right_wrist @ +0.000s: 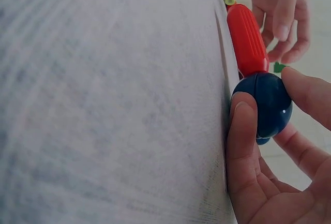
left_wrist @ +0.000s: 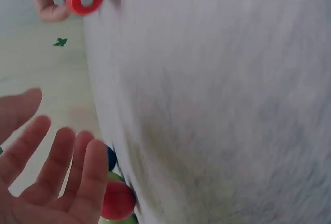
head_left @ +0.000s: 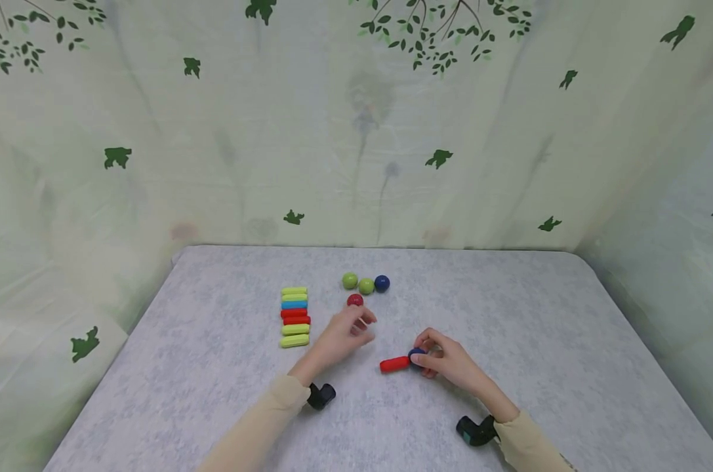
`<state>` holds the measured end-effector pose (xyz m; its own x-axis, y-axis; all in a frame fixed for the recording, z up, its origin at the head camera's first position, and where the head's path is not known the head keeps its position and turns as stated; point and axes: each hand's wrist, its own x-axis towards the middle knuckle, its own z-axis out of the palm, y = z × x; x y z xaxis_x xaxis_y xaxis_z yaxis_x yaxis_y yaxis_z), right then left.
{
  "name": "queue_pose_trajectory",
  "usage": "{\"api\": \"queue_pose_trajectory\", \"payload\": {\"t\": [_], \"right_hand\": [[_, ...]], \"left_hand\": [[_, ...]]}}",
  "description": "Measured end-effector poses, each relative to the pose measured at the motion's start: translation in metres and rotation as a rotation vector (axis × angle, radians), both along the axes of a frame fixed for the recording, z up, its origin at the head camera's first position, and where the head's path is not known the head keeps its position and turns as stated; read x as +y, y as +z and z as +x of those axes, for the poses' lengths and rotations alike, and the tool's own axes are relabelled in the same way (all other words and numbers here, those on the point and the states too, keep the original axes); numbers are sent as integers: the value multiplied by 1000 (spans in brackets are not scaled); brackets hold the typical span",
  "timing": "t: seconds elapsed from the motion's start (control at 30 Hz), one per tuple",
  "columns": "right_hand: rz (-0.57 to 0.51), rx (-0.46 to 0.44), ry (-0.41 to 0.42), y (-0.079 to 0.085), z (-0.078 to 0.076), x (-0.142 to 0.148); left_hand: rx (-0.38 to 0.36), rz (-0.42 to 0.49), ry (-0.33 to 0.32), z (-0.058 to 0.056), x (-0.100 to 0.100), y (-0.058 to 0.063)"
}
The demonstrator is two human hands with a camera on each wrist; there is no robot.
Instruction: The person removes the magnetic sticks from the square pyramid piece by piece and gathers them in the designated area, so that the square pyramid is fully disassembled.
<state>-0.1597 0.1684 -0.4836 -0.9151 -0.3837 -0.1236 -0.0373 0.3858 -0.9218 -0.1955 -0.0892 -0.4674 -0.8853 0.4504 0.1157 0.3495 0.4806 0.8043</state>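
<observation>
My right hand (head_left: pixel 447 360) pinches a dark blue ball (right_wrist: pixel 266 105) between thumb and fingers, low over the table. A red ribbed rod (right_wrist: pixel 248 40) meets the ball end-on and points left toward the other hand. Behind the ball, in the right wrist view, a small dark blue bit peeks out. My left hand (head_left: pixel 343 334) hovers with loosely spread fingers and nothing in its grasp, also seen in the left wrist view. Just beyond its fingers lies a red ball (head_left: pixel 355 299). The rod's near end shows a pale round spot in the left wrist view.
Left of the left hand, a column of rods (head_left: pixel 295 313) in yellow-green, blue and red lies side by side. Farther back sit two green balls (head_left: pixel 349 280) and another dark blue ball (head_left: pixel 382 283). A leaf-patterned curtain (head_left: pixel 309 131) hangs behind the grey table (head_left: pixel 214 393).
</observation>
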Motion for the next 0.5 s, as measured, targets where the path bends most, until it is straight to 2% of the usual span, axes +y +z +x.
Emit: {"api": "queue_pose_trajectory", "payload": {"t": [0.1, 0.2, 0.3, 0.5], "right_hand": [[-4, 7, -5, 1, 0, 0], [-14, 11, -4, 1, 1, 0], [-32, 8, -3, 4, 3, -2], [-29, 19, -6, 2, 2, -2]], "left_hand": [[-89, -20, -132, 13, 7, 0], [-129, -42, -188, 22, 16, -1], [-105, -69, -194, 26, 24, -2], [-8, -147, -133, 26, 33, -5]]}}
